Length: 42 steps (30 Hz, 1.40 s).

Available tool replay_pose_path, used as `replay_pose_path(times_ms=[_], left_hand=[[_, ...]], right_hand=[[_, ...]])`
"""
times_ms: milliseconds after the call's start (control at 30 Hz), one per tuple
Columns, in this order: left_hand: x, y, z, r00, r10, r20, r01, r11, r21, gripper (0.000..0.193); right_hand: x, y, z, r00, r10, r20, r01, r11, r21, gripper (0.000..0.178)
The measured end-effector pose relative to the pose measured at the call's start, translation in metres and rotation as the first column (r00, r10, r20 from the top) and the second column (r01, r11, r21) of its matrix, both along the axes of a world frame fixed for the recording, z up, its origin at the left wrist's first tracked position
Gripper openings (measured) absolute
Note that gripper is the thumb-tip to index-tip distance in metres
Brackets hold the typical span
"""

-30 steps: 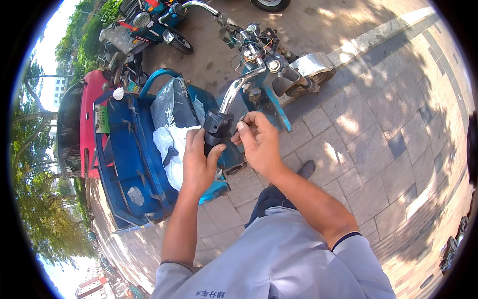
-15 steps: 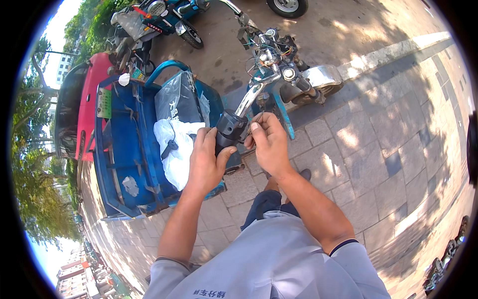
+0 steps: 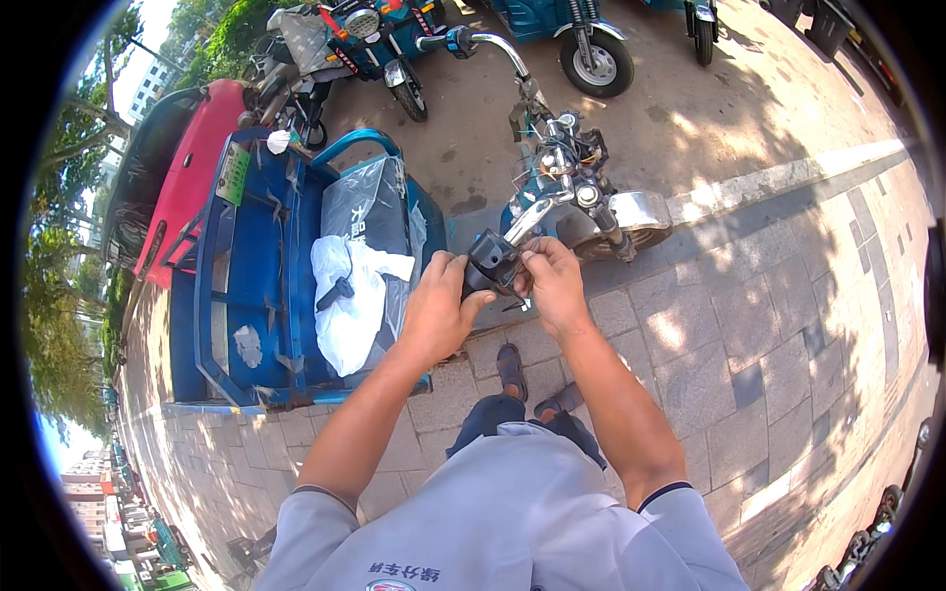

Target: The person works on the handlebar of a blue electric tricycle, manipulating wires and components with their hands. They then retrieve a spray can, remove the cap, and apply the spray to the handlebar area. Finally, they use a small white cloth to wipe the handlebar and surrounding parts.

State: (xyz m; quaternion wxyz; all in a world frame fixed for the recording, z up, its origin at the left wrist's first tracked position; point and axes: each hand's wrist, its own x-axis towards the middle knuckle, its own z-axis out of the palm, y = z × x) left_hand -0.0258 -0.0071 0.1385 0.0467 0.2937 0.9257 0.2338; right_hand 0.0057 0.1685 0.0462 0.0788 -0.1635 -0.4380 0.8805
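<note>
A black handlebar switch housing (image 3: 491, 254) sits on the near end of the chrome handlebar (image 3: 533, 217) of a blue cargo tricycle. My left hand (image 3: 439, 307) is closed round the dark grip beside the housing, thumb lying along its near side. On the housing's right side, my right hand (image 3: 559, 294) is pinched, fingertips against the edge. Whatever lies between those fingertips is too small to make out. A dark lever-like piece shows below the housing, between the hands. Farther up, loose coloured wires (image 3: 558, 163) hang exposed around the steering head.
Left of the handlebar is the blue cargo bed (image 3: 222, 305). A white plastic bag (image 3: 347, 320) with a black piece on it lies over the plastic-wrapped seat box (image 3: 367, 212). The chrome front fender (image 3: 641, 210) stands right. Other tricycles (image 3: 596, 64) and a stone curb (image 3: 759, 184) lie beyond.
My view has shifted, showing more vehicles at the back. Both hands stay at the switch housing. My right fingertips have moved in close against its side; a thin dark strand seen there earlier is now hidden.
</note>
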Motion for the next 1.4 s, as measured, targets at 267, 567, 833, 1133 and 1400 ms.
replay_pose_path(times_ms=[267, 567, 833, 1133, 1400], left_hand=[[-0.008, -0.019, 0.002, 0.999, -0.021, 0.027, 0.019, 0.998, 0.066, 0.056], [-0.035, -0.068, -0.04, 0.939, -0.161, 0.305, 0.025, 0.914, 0.405, 0.054], [-0.025, -0.176, -0.186, 0.689, -0.408, 0.6, 0.029, 0.841, 0.54, 0.032], [-0.07, -0.262, -0.179, 0.675, -0.185, 0.715, -0.096, 0.938, 0.333, 0.021], [-0.144, -0.393, -0.276, 0.916, 0.335, 0.221, -0.311, 0.94, -0.138, 0.013]], right_hand=[[0.001, 0.005, -0.011, 0.973, -0.23, 0.037, 0.232, 0.971, -0.055, 0.007], [0.101, -0.06, -0.061, 0.86, -0.018, 0.51, -0.069, 0.986, 0.151, 0.008], [0.049, -0.166, -0.047, 0.813, 0.141, 0.565, -0.24, 0.965, 0.105, 0.011], [-0.001, -0.22, -0.052, 0.764, 0.221, 0.606, -0.485, 0.816, 0.313, 0.03], [0.046, -0.148, -0.068, 0.772, -0.08, 0.63, 0.04, 0.996, 0.077, 0.021]])
